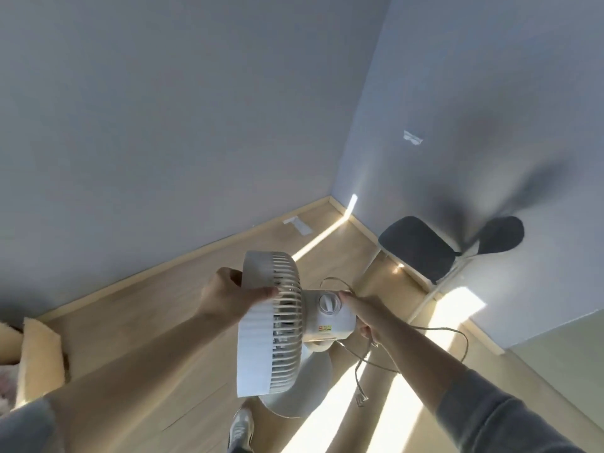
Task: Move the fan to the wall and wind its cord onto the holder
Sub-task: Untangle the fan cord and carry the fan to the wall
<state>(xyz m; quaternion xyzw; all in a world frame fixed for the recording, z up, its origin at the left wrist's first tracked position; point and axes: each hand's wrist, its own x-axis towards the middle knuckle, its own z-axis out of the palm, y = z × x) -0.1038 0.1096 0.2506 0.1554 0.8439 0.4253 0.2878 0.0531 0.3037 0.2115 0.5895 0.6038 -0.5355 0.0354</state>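
The fan [281,325] is off the floor [157,325], carried in the middle of the frame with its grille turned to the left. It is well short of the grey wall [163,125] that fills the upper left. The left grip [228,292] is clamped on the grille's rim, thumb lying across the ribs. The right grip [362,312] is wrapped round the back of the motor housing, just behind the knob [328,302]. The cord [438,329] appears to pass through this same grip. From there it loops out to the right and drops, so the plug [361,400] dangles at lower centre, close to the round base [294,397].

The step in hand looks like the carry to the wall. To do it well, keep both grips firm and the fan level, since the heavy base hangs low and could swing. The trailing plug is the main risk. It hangs close to the shoe [240,426] at the bottom edge and could be trodden on or caught. Gathering the slack into the right grip before walking further would help. The chair [415,246] at right stands by the other wall, so steer left of it. No cord holder can be made out here.
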